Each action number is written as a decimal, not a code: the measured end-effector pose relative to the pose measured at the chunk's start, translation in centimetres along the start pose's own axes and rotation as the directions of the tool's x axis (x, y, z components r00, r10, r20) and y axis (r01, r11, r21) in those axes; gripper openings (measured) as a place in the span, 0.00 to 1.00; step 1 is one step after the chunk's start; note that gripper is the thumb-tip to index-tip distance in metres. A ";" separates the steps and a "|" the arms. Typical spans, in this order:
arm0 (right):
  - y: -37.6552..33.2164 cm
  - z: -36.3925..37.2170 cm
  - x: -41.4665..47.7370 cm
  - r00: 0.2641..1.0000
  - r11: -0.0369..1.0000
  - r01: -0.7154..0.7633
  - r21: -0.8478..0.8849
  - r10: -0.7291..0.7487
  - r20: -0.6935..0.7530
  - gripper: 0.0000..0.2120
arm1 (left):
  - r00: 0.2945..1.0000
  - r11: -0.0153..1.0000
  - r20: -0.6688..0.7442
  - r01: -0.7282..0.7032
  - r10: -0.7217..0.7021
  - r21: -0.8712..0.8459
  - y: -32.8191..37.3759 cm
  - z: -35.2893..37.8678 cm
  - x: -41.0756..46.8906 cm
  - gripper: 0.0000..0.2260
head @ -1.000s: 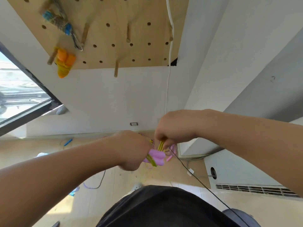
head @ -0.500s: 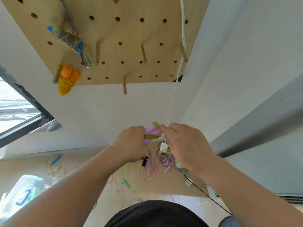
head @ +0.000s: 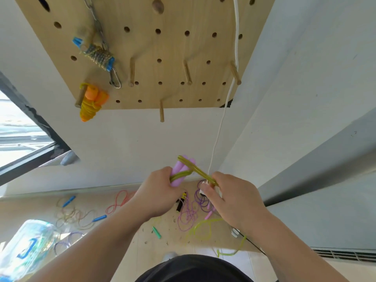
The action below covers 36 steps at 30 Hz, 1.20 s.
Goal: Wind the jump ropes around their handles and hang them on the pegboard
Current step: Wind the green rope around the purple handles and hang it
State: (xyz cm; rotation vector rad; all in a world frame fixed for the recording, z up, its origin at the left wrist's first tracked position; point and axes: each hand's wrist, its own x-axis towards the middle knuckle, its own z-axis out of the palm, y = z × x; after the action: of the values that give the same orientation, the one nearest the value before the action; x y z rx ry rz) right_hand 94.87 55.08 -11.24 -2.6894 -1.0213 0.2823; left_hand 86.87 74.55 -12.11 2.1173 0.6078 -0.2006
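The left hand (head: 158, 192) has its fingers curled round a pair of lilac plastic jump-rope handles (head: 180, 169), held side by side in front of the white wall, below the wooden pegboard (head: 173, 47). The right hand (head: 234, 196) pinches the translucent yellow-green rope (head: 200, 173), which runs taut from the far end of the handles to its fingers. A few turns cross the handles; the slack tail (head: 203, 228) trails to the floor on the near right.

Winding looks only begun. To do it well, I would hold the two handles pressed together and pull each turn snug against the one before, working along their length so the coils do not bunch or slip off the end. The right hand should feed from close in, letting the tail slide through. The end loop needs to be left free for the bare wooden peg (head: 161, 110) at the board's lower edge, right of the hung orange bundle (head: 91, 102).
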 end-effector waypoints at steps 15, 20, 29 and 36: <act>1.8 1.7 1.0 0.886 0.886 0.455 0.091 -0.460 0.047 0.07 | 0.817 0.940 0.476 -0.331 0.326 -0.076 1.1 -3.2 -3.7 0.10; 1.1 1.8 3.2 0.730 0.721 0.669 -0.179 -0.594 0.337 0.03 | 0.729 0.619 0.644 -0.621 0.232 0.481 0.9 -2.2 -4.3 0.02; -3.4 -0.4 5.1 0.756 0.791 0.579 -0.200 -0.427 0.497 0.07 | 0.847 0.405 0.530 -0.493 0.025 0.770 -1.2 -0.1 -1.1 0.07; -2.7 1.2 3.8 0.896 0.904 0.377 -0.200 -0.301 0.327 0.11 | 0.965 0.604 0.262 -0.226 0.030 0.764 -2.3 0.9 1.0 0.06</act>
State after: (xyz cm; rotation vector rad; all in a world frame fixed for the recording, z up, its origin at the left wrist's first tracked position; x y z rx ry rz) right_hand 95.66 59.78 -11.91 -2.6678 -1.7054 0.5146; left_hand 86.63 75.28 -14.70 2.9309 0.2151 -0.7370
